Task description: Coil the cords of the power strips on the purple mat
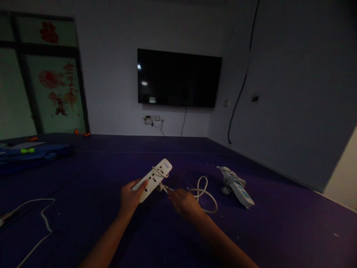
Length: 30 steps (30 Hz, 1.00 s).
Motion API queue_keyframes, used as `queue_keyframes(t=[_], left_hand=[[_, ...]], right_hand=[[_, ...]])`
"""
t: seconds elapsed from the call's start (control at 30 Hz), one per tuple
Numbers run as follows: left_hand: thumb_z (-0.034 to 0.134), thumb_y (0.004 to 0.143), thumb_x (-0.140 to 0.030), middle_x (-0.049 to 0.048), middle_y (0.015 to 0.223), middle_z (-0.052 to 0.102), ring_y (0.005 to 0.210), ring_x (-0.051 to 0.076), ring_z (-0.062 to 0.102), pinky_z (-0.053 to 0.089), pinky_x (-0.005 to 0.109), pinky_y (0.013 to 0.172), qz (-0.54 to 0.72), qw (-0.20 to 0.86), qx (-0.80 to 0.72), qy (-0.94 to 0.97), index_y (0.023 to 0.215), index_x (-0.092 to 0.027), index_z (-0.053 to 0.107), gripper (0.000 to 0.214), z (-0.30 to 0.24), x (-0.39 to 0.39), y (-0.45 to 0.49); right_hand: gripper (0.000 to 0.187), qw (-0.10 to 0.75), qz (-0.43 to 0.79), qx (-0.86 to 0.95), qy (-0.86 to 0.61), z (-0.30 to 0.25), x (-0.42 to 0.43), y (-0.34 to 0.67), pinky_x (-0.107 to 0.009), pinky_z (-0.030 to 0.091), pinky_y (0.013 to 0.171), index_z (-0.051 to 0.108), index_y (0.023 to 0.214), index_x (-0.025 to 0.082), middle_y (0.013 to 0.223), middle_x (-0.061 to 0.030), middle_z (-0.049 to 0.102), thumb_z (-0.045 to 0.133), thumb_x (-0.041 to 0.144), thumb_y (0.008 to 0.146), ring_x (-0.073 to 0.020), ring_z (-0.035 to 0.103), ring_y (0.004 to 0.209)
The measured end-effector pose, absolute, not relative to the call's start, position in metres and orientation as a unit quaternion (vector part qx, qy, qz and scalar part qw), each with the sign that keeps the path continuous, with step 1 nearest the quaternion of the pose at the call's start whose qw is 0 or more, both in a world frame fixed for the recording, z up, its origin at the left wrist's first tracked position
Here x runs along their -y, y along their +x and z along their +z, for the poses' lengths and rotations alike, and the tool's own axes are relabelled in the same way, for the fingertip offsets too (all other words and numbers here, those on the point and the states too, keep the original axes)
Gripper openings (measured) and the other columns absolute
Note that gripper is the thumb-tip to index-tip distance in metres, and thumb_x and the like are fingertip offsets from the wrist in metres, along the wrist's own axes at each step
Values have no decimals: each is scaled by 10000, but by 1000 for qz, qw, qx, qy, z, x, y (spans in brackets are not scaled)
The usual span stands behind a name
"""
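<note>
My left hand grips the near end of a white power strip, thumb on its socket face. The strip is tilted, its far end pointing up and to the right. One loop of its white cord goes around the far end. My right hand is closed on the cord just right of the strip. Past that hand, the rest of the cord lies in loose loops on the purple surface. A small round part hangs under the strip, partly hidden, and I cannot tell what it is.
A second power strip, wrapped in its cord, lies to the right. At the left are another white cable and blue cloth. A television hangs on the far wall, and a black cable runs down the right wall.
</note>
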<state>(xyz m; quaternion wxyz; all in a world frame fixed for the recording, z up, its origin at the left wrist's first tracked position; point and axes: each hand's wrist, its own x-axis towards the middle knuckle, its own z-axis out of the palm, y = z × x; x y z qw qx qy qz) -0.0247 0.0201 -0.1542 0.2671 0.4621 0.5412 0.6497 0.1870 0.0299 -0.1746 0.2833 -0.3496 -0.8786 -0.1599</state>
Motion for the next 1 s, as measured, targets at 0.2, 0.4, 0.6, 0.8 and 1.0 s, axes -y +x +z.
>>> queue_keyframes(t=[0.2,0.4,0.6,0.8,1.0], left_hand=[[700,638,-435,77,762,722,708,241,640,461,279,630,673,140,-576,443,797,-167,725,313,-152,-19,-32],[639,690,-456,85,772,717,708,246,634,430,278,637,668,33,-625,401,832,-176,718,324,-147,-17,-45],[587,726,-466,87,709,705,650,239,615,382,270,573,581,-24,-696,420,821,-188,720,323,-149,-21,-54],[563,739,-465,90,757,717,676,224,635,400,270,572,479,39,-690,541,837,-180,726,343,-149,-28,-54],[635,645,-503,56,692,712,643,215,633,421,262,565,445,177,-576,663,739,-170,724,357,-147,-30,-50]], right_hand=[[431,266,-63,862,-426,-168,-24,180,-238,471,637,497,1241,211,908,-65,700,466,126,820,-182,663,758],[194,200,-57,826,-524,-156,-28,189,-225,399,536,631,939,214,780,-64,711,508,157,802,-203,671,690],[199,207,-149,808,-531,-155,-36,197,-225,389,538,624,907,192,752,-62,692,481,82,824,-167,640,631],[251,371,-340,765,-401,-162,-46,216,-288,422,684,627,969,173,779,-62,649,446,50,846,-172,577,706],[258,471,-366,729,-337,-152,-43,230,-243,394,614,633,1025,181,694,-26,608,420,109,899,-134,540,645]])
